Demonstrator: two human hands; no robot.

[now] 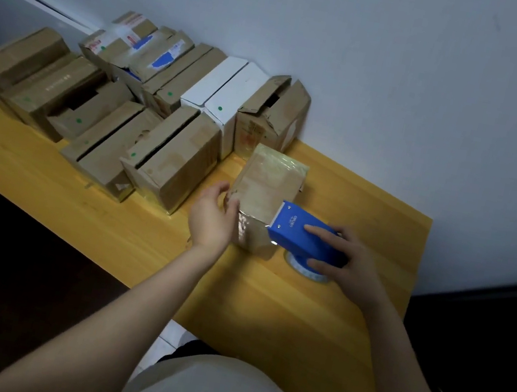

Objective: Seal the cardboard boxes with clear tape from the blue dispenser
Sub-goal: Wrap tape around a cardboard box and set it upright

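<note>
Presently, the bench holds the following.

Item: one small brown cardboard box point(265, 190), standing near the middle of the yellow wooden table point(296, 323). Its top and near face are glossy with clear tape.

Item: my left hand point(211, 218), thumb and fingers curled round the box's near left corner, steadying it against the table.

Item: one blue plastic tape dispenser point(305, 238), gripped in my right hand point(342, 262). My forefinger lies straight along its top and the rest of the hand is wrapped about its rear. The metal-edged front of the dispenser touches the box's near right top edge.

Item: one roll of clear tape point(304, 271) with a pale core, showing below the dispenser body, just above the table.

Item: a crowd of unsealed brown cardboard boxes point(167, 159), well apart from my hands on the far left of the table, many with flaps gaping. Two white cartons point(223, 93) stand among them against the pale wall point(408, 84).

Step in hand, as I judge it: finishing a strip on this one box, with the dispenser at the end of its run. Whether the tape is cut I cannot tell.

Next move, as I judge it: tilt the dispenser so its blade bites, keep a firm left-hand hold so the light box does not slide or tip, then smooth the loose end down. After that the box wants setting aside and an open one drawing forward. Most of the lot appears untaped, so the task looks early.
</note>
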